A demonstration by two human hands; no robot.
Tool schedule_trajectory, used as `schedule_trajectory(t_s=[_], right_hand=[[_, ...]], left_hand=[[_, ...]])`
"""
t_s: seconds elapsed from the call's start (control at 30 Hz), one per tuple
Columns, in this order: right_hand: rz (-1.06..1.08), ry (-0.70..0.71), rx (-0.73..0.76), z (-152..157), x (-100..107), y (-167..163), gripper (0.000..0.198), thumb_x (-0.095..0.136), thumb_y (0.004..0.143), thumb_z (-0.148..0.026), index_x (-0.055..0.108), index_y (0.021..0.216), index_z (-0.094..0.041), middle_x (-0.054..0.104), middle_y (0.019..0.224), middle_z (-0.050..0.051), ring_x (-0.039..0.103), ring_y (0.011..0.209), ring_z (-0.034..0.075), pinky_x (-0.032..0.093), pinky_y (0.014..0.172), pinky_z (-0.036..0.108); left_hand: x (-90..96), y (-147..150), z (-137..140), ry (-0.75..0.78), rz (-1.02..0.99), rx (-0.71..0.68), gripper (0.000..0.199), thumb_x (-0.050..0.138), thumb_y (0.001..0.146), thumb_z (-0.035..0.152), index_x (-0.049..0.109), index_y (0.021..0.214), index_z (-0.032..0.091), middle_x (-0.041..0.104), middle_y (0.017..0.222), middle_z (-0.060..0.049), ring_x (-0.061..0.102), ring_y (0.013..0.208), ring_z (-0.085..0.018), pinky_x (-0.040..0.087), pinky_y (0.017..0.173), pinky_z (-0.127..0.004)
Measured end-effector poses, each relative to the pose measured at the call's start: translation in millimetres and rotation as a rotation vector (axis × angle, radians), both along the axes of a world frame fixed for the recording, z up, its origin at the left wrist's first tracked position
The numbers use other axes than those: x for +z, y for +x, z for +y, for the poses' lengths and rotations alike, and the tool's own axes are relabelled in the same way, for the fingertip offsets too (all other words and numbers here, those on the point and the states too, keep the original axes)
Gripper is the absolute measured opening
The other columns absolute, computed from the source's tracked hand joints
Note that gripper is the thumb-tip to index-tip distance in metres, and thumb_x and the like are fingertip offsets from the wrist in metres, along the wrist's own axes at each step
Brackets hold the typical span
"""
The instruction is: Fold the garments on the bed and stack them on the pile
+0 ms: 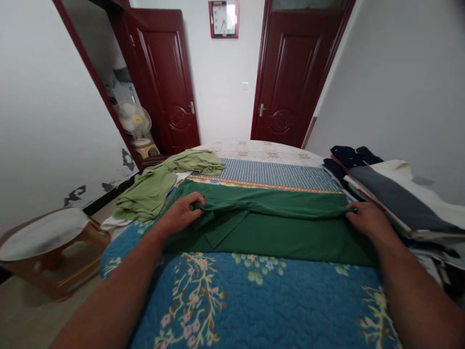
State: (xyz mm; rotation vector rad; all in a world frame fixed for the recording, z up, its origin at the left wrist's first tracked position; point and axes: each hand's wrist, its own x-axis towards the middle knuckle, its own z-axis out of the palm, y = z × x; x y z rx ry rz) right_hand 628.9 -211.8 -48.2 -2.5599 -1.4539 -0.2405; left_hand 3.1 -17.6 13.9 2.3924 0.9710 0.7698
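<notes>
A dark green garment (283,232) lies spread across the flowered blue quilt (276,305), its far part doubled over in a long strip. My left hand (185,212) is closed on the garment's edge toward the left end, thumb and fingers pinched together. At the right end my right hand (364,218) pinches the same edge, so the cloth stretches between both hands. A pointed flap of the green cloth hangs below the folded strip, right of my left hand. Whether the garment is a shirt or something else I cannot tell.
A crumpled light green garment (148,191) lies at the left. Stacked folded clothes (395,189) stand at the right. Beyond the quilt is a pale patterned cloth (254,149). A stool (47,237) stands at lower left, a fan (136,118) by the open door (165,72).
</notes>
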Motion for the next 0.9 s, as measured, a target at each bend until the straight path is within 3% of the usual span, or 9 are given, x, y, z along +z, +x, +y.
schedule_trajectory(t_s=[0.17,0.4,0.5,0.63,0.77,0.83,0.9], right_hand=[[-0.034,0.053,-0.029,-2.9,6.7,-11.4,0.033,0.057,0.09,-0.025,0.08,0.112,-0.016,0.078,0.114,0.016,0.071,0.108,0.03,0.052,0.094,0.037],[-0.052,0.033,-0.053,-3.6,5.6,-8.7,0.033,0.058,0.087,-0.021,0.081,0.111,-0.018,0.077,0.115,0.015,0.072,0.107,0.029,0.053,0.096,0.037],[-0.051,-0.018,-0.065,-5.5,5.8,-9.3,0.034,0.06,0.083,-0.018,0.08,0.111,-0.019,0.077,0.115,0.015,0.073,0.104,0.029,0.053,0.093,0.036],[-0.091,-0.095,-0.059,-8.8,11.2,-14.9,0.037,0.061,0.084,-0.019,0.077,0.117,-0.019,0.074,0.121,0.017,0.073,0.105,0.029,0.052,0.095,0.038],[-0.105,-0.189,-0.056,-7.7,22.6,-29.5,0.033,0.059,0.089,-0.025,0.076,0.117,-0.021,0.075,0.118,0.016,0.073,0.103,0.031,0.052,0.088,0.04],[-0.101,-0.208,0.012,-4.2,26.4,-38.7,0.03,0.058,0.091,-0.026,0.076,0.115,-0.022,0.075,0.119,0.015,0.073,0.103,0.03,0.051,0.086,0.038],[-0.092,-0.221,0.104,-0.1,27.2,-45.8,0.028,0.057,0.092,-0.024,0.076,0.112,-0.022,0.076,0.118,0.013,0.073,0.104,0.028,0.051,0.088,0.036]], left_hand=[[1.3,-4.6,9.8,-0.1,-0.252,0.017,0.016,0.071,0.08,0.032,0.06,0.086,0.022,0.069,0.108,-0.005,0.063,0.106,-0.022,0.049,0.098,-0.035],[-3.8,-10.4,6.6,-0.463,-0.355,-0.279,0.023,0.077,0.083,0.033,0.058,0.08,0.02,0.067,0.084,-0.002,0.063,0.082,-0.018,0.049,0.076,-0.031],[-3.5,-12.8,6.8,-0.544,-0.42,-0.227,0.029,0.079,0.085,0.042,0.062,0.094,0.021,0.071,0.091,-0.002,0.068,0.083,-0.02,0.055,0.081,-0.035],[2.1,-2.5,0.3,-0.376,-0.138,-0.078,0.057,0.08,0.084,0.054,0.068,0.13,0.023,0.075,0.112,-0.008,0.071,0.102,-0.027,0.058,0.09,-0.04],[9.2,17.7,-21.6,-0.054,0.1,-0.176,0.069,0.086,0.079,0.052,0.067,0.141,0.029,0.068,0.137,-0.009,0.063,0.126,-0.031,0.052,0.108,-0.046],[9.4,25.7,-31.7,0.052,0.174,-0.254,0.065,0.087,0.078,0.044,0.068,0.139,0.031,0.066,0.141,-0.008,0.06,0.131,-0.031,0.047,0.115,-0.047],[6.7,29.9,-35.9,0.08,0.233,-0.279,0.046,0.08,0.083,0.034,0.074,0.128,0.029,0.07,0.131,-0.007,0.064,0.124,-0.028,0.048,0.112,-0.043]])
